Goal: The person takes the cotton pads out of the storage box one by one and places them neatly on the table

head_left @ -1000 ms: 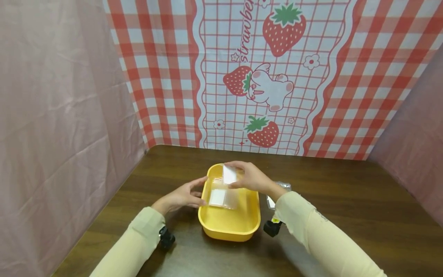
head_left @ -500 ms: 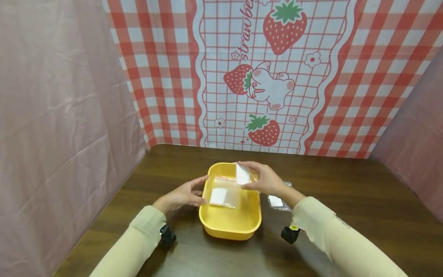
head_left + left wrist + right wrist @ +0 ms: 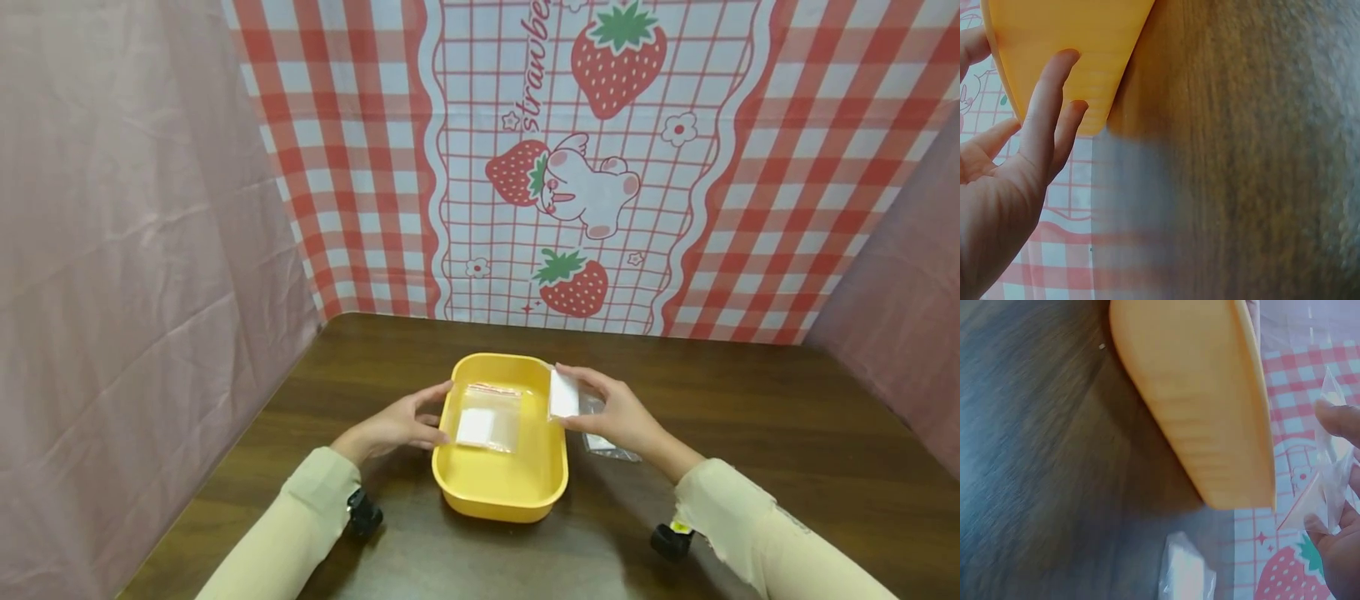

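The left hand [image 3: 396, 427] lies with straight fingers against the left wall of the yellow tub [image 3: 501, 492] on the counter [image 3: 750, 417], where one bag [image 3: 487, 418] lies flat. The right hand [image 3: 618, 412] pinches a second bag [image 3: 564, 393] just past the tub's right rim. A third bag [image 3: 609, 444], partly hidden, seems to lie under that hand.

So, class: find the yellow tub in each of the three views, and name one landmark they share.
Head: yellow tub at centre, on the table.
Left wrist: top left, its outer wall touched by the left hand.
Right wrist: upper centre, seen from the side.
Shared landmark: the brown wooden table.
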The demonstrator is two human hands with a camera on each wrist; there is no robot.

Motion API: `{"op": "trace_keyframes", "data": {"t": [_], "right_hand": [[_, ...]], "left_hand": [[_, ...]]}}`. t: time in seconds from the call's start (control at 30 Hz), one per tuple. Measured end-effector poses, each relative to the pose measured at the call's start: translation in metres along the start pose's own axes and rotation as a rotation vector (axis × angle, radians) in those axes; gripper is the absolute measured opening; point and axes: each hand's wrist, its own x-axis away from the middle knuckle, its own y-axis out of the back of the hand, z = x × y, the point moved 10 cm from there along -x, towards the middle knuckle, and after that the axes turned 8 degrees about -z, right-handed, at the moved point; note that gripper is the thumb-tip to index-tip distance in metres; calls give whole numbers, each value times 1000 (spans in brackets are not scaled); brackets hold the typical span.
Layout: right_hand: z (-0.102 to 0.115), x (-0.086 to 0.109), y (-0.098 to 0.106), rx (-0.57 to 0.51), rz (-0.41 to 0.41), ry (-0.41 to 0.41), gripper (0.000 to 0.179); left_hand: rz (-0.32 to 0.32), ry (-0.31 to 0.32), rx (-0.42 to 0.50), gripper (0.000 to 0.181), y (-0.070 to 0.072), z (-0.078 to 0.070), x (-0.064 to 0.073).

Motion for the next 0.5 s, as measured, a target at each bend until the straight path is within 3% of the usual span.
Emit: {"op": "trace_keyframes", "data": {"t": [0.2,0.5], "right_hand": [[-8,12,15,36,-17,31,70],[-32,27,40,121,7,8,68]], "left_hand": [[-2,1,-8,85,1,1,0],[6,10,2,85,0,1,0]]}}
